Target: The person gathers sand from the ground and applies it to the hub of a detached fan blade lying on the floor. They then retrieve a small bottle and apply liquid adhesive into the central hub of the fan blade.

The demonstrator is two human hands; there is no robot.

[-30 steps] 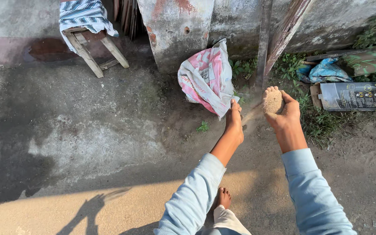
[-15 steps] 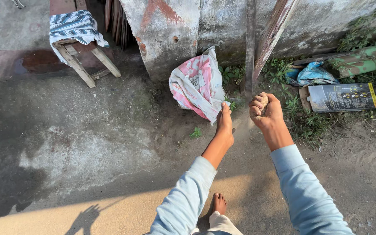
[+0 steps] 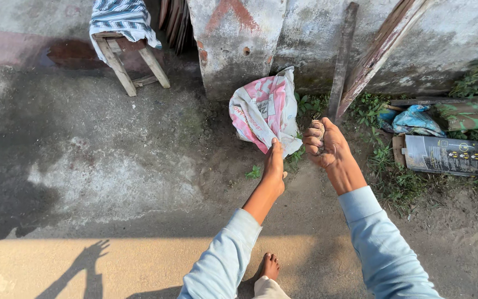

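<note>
Stool (image 3: 131, 52): far left corner of the ground, against the wall; wooden legs splayed, striped blue and white cloth draped over the seat; nearer the frame's left edge than a second ago, a shift of view rather than of the stool.
Ground (image 3: 112, 171): bare, cracked concrete on the left, giving way to packed dirt toward the right; sunlit strip along the near edge with a hand's shadow on it.
Sack (image 3: 264, 111): pink and white woven bag, slumped at the foot of the wall near the middle; lower edge pinched and lifted slightly.
Left hand (image 3: 275, 163): arm stretched forward, fingers closed on the sack's lower edge; same grip as half a second ago, now reaching a little further along the fabric.
Right hand (image 3: 327, 147): just right of the sack, apart from it; curled tight round a small clump of grey, sandy stuff, some showing between the fingers. A second ago open-palmed with the clump exposed and dust trailing; now clenched and turned inward. By the look of it, the handful kept rather than scattered, and brought closer to the sack.
Plank (image 3: 341, 61): leaning upright on the wall, behind the right hand.
Weeds and litter (image 3: 443, 149): far right edge; blue crumpled bag, flattened dark carton, green pipe.
Bare foot (image 3: 269, 266): near edge, between the sleeves.
</note>
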